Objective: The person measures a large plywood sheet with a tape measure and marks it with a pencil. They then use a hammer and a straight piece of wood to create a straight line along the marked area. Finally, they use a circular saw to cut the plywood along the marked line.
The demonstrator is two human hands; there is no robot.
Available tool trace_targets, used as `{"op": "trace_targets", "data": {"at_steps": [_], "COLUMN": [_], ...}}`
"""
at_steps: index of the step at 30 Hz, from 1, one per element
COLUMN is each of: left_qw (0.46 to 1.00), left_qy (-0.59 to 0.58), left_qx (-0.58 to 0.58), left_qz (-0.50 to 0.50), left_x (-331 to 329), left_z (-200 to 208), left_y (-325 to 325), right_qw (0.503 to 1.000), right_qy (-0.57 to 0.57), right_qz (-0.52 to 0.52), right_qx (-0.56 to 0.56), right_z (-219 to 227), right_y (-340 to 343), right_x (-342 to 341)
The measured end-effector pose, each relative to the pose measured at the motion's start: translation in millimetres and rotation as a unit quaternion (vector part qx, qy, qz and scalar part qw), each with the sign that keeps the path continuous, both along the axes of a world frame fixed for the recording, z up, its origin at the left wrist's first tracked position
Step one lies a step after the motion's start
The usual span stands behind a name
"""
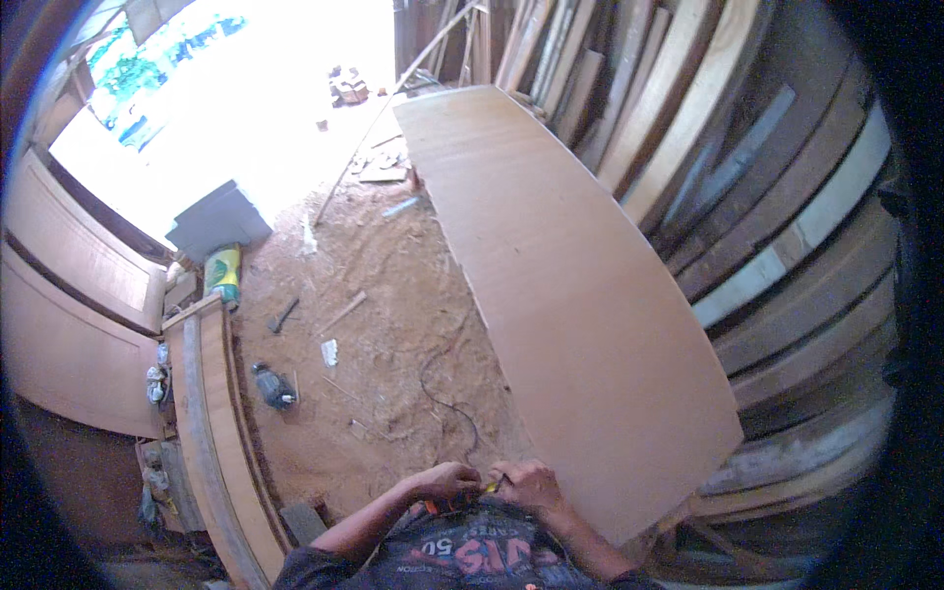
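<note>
My left hand [448, 483] and my right hand [529, 485] are close together in front of my dark printed shirt [482, 551]. Both have their fingers curled in. Between them shows a small yellow thing [490, 487] with a dark part, and a bit of orange peeks out under the left hand; its kind is too small to tell. Just beyond my hands and to the right lies a long flat wooden panel [570, 285], raised above the ground and stretching away from me. Neither hand is on the panel.
Dirt and wood dust cover the ground [393, 295], with a hammer [283, 315], a dark bag-like object [272, 385] and a black cord [447, 398]. Boards [678, 108] lean along the right. Wooden doors [84, 334] and stacked planks [211, 393] stand left.
</note>
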State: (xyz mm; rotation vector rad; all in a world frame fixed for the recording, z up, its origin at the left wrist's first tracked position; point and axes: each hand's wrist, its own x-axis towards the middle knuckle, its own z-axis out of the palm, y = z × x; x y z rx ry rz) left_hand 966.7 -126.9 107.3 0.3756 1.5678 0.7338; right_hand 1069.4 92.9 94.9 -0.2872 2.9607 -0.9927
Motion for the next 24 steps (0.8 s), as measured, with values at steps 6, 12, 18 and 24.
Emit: {"op": "trace_targets", "data": {"at_steps": [6,12,18,24], "left_qw": [0.965,0.902,0.856,0.838], "left_qy": [-0.044,0.004,-0.010,0.088], "left_qx": [0.015,0.046,-0.005,0.013], "left_qz": [0.257,0.430,0.517,0.538], "left_x": [-20,-42,-117,-255], "left_z": [4,-19,-57,-55], "left_y": [-84,-130,-160,-169], "right_qw": [0.990,0.966,0.960,0.942], "right_qy": [0.040,0.022,0.018,0.000], "right_qz": [0.137,0.238,0.201,0.256], "right_qx": [0.002,-0.103,-0.197,-0.218], "right_z": [19,9,-8,-2], "right_y": [-62,-104,-151,-184], "right_x": [-114,-214,-318,-485]}}
